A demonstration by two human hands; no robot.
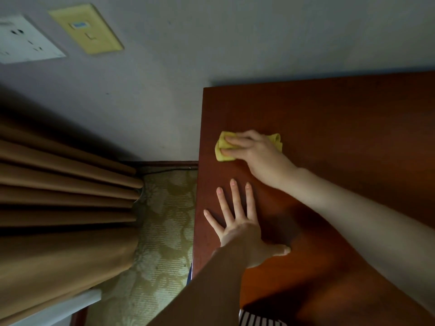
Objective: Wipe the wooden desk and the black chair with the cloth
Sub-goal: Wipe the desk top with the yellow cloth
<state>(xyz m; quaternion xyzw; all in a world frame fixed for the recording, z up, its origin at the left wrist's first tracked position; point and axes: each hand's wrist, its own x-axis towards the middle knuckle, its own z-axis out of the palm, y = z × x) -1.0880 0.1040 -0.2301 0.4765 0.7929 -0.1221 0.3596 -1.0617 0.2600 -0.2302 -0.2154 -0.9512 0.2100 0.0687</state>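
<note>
Yellow cloth [222, 149] is bunched under the right grip [254, 151], fingers and thumb closed round it, pressed onto the wooden tabletop [341, 128] near the left edge, toward the far-left corner. Cloth pokes out past the fingertips and behind the palm. Left grip [240, 229] lies flat on the tabletop, fingers spread, holding nothing, nearer along the same edge. Judged: desk wipe underway, extent unclear. Chair not in view, likely yet to do.

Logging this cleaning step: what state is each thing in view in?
Reddish-brown wooden desk: being wiped near its left edge.
Crumpled yellow cloth: pressed onto the desk.
Right hand: grips the cloth.
Left hand: flat on the desk, fingers spread.
Tan fabric curtain: gathered in folds.
</note>
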